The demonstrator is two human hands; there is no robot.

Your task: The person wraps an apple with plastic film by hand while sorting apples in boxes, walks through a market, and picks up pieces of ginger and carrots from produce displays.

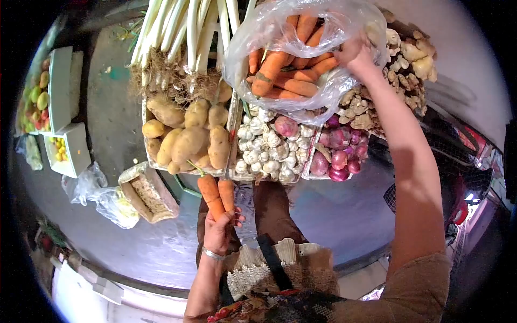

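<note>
My left hand [218, 234] is closed around two orange carrots [211, 196], held upright in front of my legs; one has a short green stem. My right hand [355, 54] reaches to the right side of a clear plastic bag [239, 67] full of carrots [293, 86]. Its fingers are curled at the end of one carrot, against the bag film. Whether they grip the carrot or the plastic, I cannot tell. The bag rests above the garlic bulbs [266, 148] and the red onions [340, 156].
Potatoes [188, 142] fill a crate at left, with leeks [177, 37] lying behind them. Ginger [412, 62] is piled at right. A worn foam box [148, 194] and plastic bags [102, 194] lie on the floor, near white boxes of fruit [67, 151].
</note>
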